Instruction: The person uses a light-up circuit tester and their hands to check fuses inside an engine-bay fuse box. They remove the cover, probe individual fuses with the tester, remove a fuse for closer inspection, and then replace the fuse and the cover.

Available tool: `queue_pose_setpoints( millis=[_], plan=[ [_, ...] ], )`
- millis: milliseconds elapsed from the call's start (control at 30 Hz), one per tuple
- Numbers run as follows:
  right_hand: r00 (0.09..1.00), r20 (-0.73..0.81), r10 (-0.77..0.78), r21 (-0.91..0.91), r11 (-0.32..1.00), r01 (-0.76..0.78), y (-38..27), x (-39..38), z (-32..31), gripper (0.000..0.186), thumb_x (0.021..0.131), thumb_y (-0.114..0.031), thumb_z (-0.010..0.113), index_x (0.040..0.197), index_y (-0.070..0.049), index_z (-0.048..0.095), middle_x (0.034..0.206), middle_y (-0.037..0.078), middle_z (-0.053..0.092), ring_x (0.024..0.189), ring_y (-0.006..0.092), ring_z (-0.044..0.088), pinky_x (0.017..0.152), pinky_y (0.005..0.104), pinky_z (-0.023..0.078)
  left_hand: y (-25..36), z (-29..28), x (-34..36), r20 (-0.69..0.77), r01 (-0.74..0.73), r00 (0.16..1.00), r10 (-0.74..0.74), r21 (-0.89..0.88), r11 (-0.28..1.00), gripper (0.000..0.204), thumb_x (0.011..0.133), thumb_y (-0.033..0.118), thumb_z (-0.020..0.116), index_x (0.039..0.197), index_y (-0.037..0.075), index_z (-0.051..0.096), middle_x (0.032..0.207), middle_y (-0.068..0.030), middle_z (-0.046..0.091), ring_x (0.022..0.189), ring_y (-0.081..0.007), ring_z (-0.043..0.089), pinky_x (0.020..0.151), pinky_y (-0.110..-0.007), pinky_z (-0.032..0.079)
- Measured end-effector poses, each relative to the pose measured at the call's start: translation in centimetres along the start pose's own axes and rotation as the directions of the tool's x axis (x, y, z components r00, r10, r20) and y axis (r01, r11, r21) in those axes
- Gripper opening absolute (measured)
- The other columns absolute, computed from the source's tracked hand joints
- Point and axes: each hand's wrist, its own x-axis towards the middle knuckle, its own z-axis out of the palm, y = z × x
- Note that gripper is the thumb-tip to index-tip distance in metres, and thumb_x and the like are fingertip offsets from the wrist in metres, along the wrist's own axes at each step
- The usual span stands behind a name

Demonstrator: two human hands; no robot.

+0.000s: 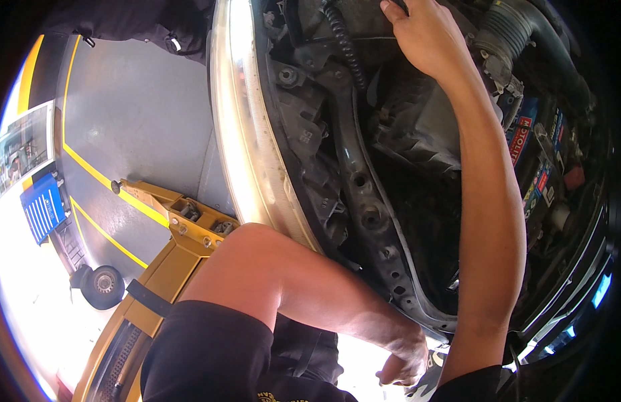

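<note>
Over the open engine bay of a car, my right forearm reaches to the top edge. There my right hand is closed, its fingertips partly cut off, around a small dark thing I cannot make out. Beneath it lie a black plastic housing and a ribbed black conduit. My left arm bends across the headlight. At the lower middle, my left hand has its fingers curled at the car's edge beside the metal crossbar. Whatever lies within those fingers is hidden.
To the right are a battery and a wide ribbed air hose. A yellow lift arm stands left of the car. Beyond it are a wheel and a blue slatted object. Dark cloth hangs at top left.
</note>
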Motion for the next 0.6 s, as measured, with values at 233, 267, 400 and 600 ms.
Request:
queue_pose_setpoints(
  millis=[233, 267, 400, 600],
  plan=[
    [0.998, -0.043, -0.037, -0.031, 0.999, 0.035, 1.2, 0.8, 0.8, 0.036, 0.102, -0.025, 0.058, 0.092, 0.009, 0.065, 0.097, 0.035, 0.068, 0.1, 0.0523, 0.065, 0.089, 0.0571, 0.05, 0.4, 0.0, 0.0, -0.009, 0.053, 0.999, -0.053, 0.031, 0.998, 0.029, 0.076, 0.033, 0.074, 0.09, 0.009, 0.083, 0.087, -0.0127, 0.077, 0.08, -0.0321, 0.07, 0.074, -0.047, 0.052],
    [0.998, -0.045, -0.034, -0.029, 0.999, 0.033, 1.2, 0.8, 0.9, 0.036, 0.102, -0.025, 0.058, 0.092, 0.009, 0.065, 0.097, 0.035, 0.068, 0.1, 0.0522, 0.065, 0.089, 0.057, 0.05, 0.3, 0.1, 0.0, -0.005, 0.062, 0.998, -0.062, 0.017, 0.998, 0.028, 0.077, 0.033, 0.074, 0.09, 0.009, 0.083, 0.088, -0.0124, 0.078, 0.081, -0.0318, 0.07, 0.074, -0.047, 0.052],
    [0.999, -0.028, -0.019, -0.005, 1.0, 0.019, 0.3, 0.2, 0.1, 0.036, 0.102, -0.025, 0.058, 0.094, 0.009, 0.065, 0.1, 0.035, 0.068, 0.102, 0.0518, 0.065, 0.091, 0.0568, 0.05, 0.5, 0.0, -0.1, 0.013, 0.089, 0.996, -0.09, 0.033, 0.995, 0.028, 0.078, 0.032, 0.074, 0.092, 0.01, 0.083, 0.09, -0.0113, 0.078, 0.083, -0.031, 0.07, 0.075, -0.047, 0.052],
    [0.996, -0.084, -0.033, -0.024, 0.999, 0.031, 1.4, 1.1, 1.1, 0.037, 0.102, -0.026, 0.059, 0.095, 0.01, 0.065, 0.101, 0.036, 0.067, 0.104, 0.0516, 0.064, 0.092, 0.0565, 0.049, 0.9, -0.5, -0.7, 0.011, 0.058, 0.998, -0.058, 0.036, 0.998, 0.032, 0.075, 0.026, 0.064, 0.09, 0.003, 0.081, 0.088, -0.0177, 0.076, 0.082, -0.0363, 0.071, 0.075, -0.05, 0.055]
  ],
)
